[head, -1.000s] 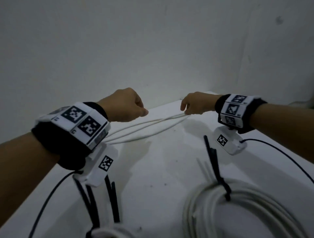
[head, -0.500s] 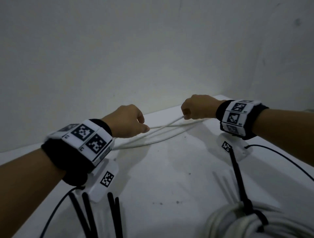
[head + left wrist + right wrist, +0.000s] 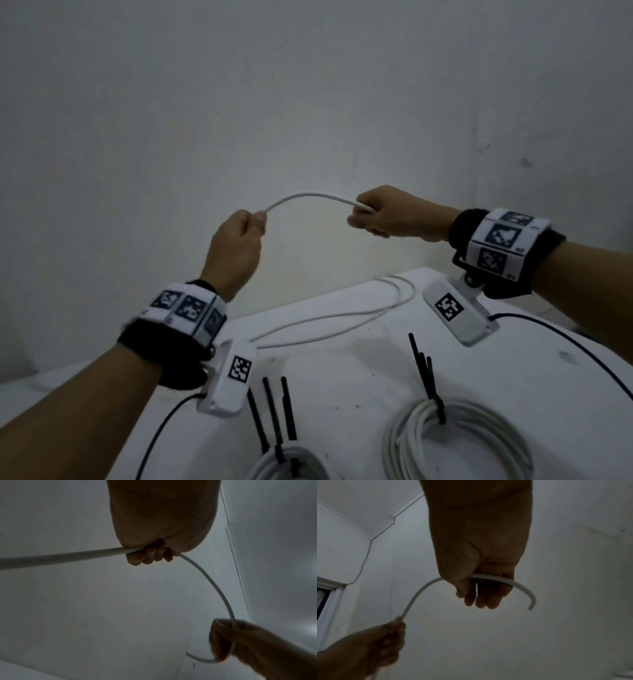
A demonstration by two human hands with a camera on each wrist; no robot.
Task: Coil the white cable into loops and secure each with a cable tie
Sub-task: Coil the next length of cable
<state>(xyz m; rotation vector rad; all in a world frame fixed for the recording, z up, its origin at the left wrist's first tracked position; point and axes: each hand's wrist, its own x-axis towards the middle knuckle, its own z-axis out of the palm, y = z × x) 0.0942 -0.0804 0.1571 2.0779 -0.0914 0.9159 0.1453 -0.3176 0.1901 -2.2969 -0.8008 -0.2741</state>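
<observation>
Both hands up in the air above the white table (image 3: 342, 377), far side of the scene, against the grey wall (image 3: 308, 102). Left hand (image 3: 236, 250) clenched round the white cable (image 3: 308, 197), thumb and curled fingers closed on it; the left wrist view shows the fingertips (image 3: 150, 555) wrapped over the cable where it passes through the fist. Right hand (image 3: 394, 216) also grasping the cable, fingers curled over it near the free end. Between the two hands the cable arches upward in a short bow. In the right wrist view the cut end (image 3: 530, 607) sticks out past the right hand and curves down (a short stub, not touching anything).

The rest of the cable trails from the left hand down to the table, where slack strands (image 3: 342, 315) lie in long loose curves across the far part of the top, toward the right.

Near right on the table: a finished coil (image 3: 459, 442) of white cable, bound by a black cable tie (image 3: 435, 404) whose tail points away toward the far side. Near centre, partly cut off by the bottom edge: a second coil (image 3: 291, 462), with black ties on it. Just beyond it, loose black cable ties (image 3: 274, 411) lie side by side (count unclear, some overlap the coil).

Both wrists wear black bands with printed marker tags; a white camera unit (image 3: 233, 380) hangs under the left wrist, another (image 3: 459, 313) under the right, each with a thin black lead (image 3: 565, 342) running off.
</observation>
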